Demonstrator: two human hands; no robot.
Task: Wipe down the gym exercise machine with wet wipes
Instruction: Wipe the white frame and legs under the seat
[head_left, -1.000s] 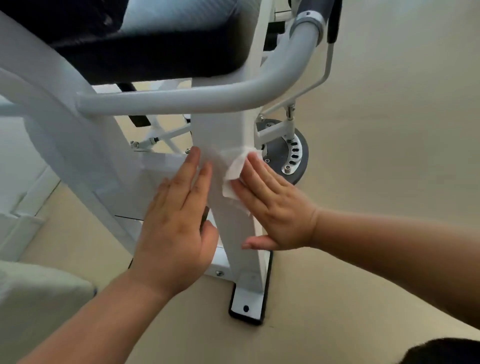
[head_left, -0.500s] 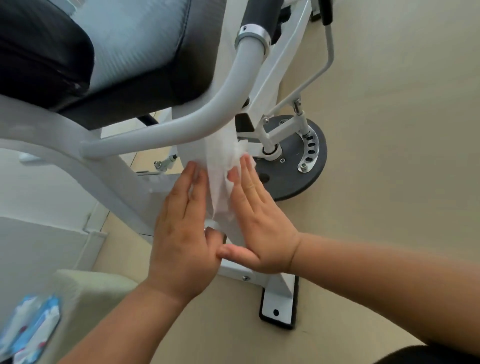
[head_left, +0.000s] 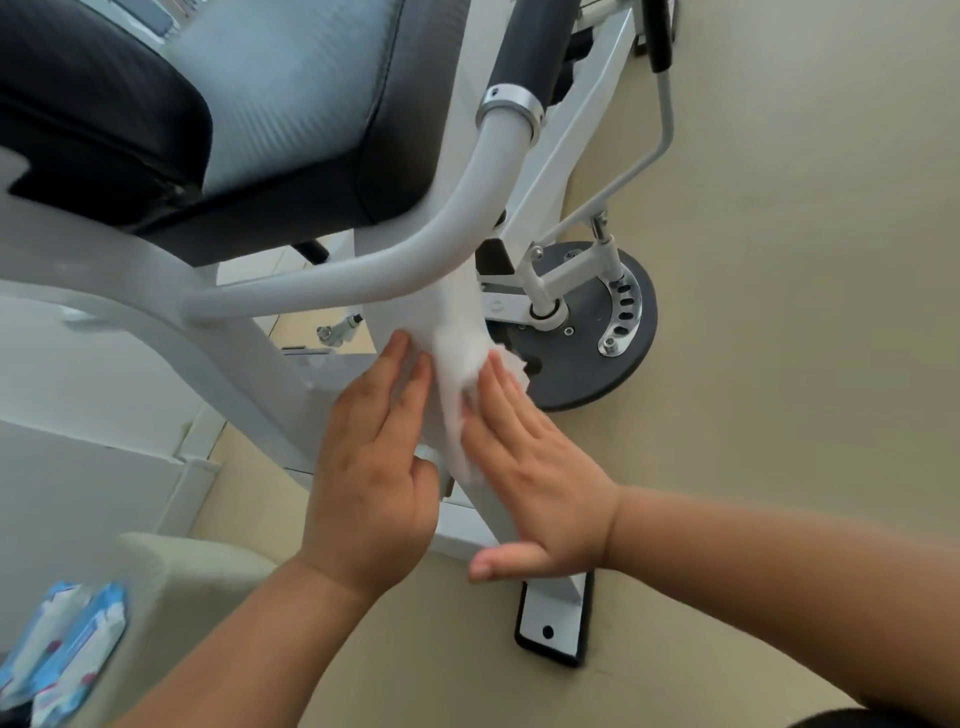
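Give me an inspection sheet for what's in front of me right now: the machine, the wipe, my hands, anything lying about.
Surface: white frame post of the machine, ending in a foot plate on the floor.
Job's things: wet wipe spread against the post, just below the curved grey handlebar.
Clutter: blue-and-white wipe packs at lower left, beside a pale green cushion.
Grippers: left hand and right hand both flat, straight fingers pressing the wipe onto the post from either side.
Cables: nothing seen.
Surroundings: black and grey padded seat above, dark round disc behind the post, beige floor.
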